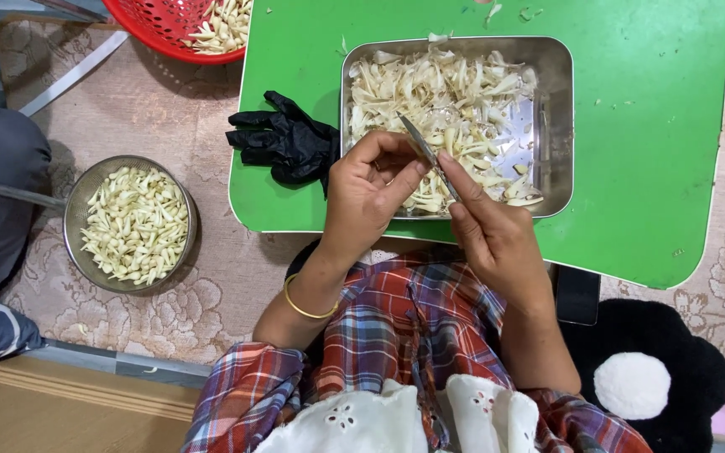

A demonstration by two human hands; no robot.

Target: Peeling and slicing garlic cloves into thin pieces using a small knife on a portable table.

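Right now your right hand (497, 239) pinches a small knife (428, 155) between thumb and forefinger, blade slanting up-left over the metal tray (557, 126) of peelings on the green tabletop (648, 126). Your left hand (367, 197) curls its fingers (404, 180) around something small beside the blade; you cannot tell what. A black glove (283, 138) lies just left.

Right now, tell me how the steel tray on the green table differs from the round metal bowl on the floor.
The steel tray is rectangular and sits on the green table; the round metal bowl rests on the patterned floor mat. The tray holds loose, papery peelings with bare metal showing; the bowl holds small, plump, pale cloves. The hands work over the tray, not over the bowl. Both are shiny metal.
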